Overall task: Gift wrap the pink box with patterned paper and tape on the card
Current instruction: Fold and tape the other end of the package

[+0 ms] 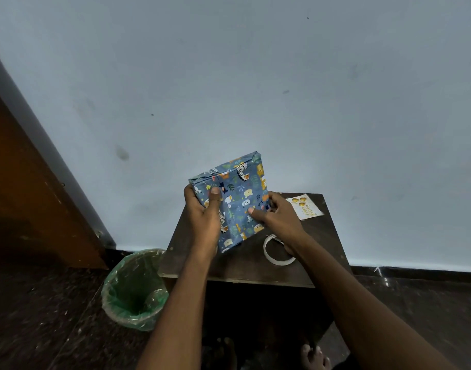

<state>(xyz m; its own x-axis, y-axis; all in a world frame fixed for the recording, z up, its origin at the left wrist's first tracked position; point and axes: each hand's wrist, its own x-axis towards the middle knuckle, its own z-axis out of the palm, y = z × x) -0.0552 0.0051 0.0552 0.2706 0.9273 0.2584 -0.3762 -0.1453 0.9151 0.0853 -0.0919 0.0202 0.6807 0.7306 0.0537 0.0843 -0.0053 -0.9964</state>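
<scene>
Wrapped in blue paper printed with little cartoon animals, the box (233,201) is held tilted above the small dark wooden table (317,236), no pink showing anywhere. The left hand (206,212) grips its edge at nine o'clock, thumb across the printed face, fingers curled behind. The right hand (275,216) holds the edge at three o'clock the same way, thumb pressed flat on the paper. Held up like this, the folded end at twelve o'clock faces the camera, probably so the seams can be checked before the card goes on.

At two o'clock from the box, the white greeting card with gold balloons (304,206) lies flat near the table's far corner, not yet attached. The roll of clear tape (278,249) sits at five o'clock, partly under the right wrist, which would have to lift away to reach it. A green-lined waste bin (134,288) stands on the floor at seven o'clock, out of the way.
</scene>
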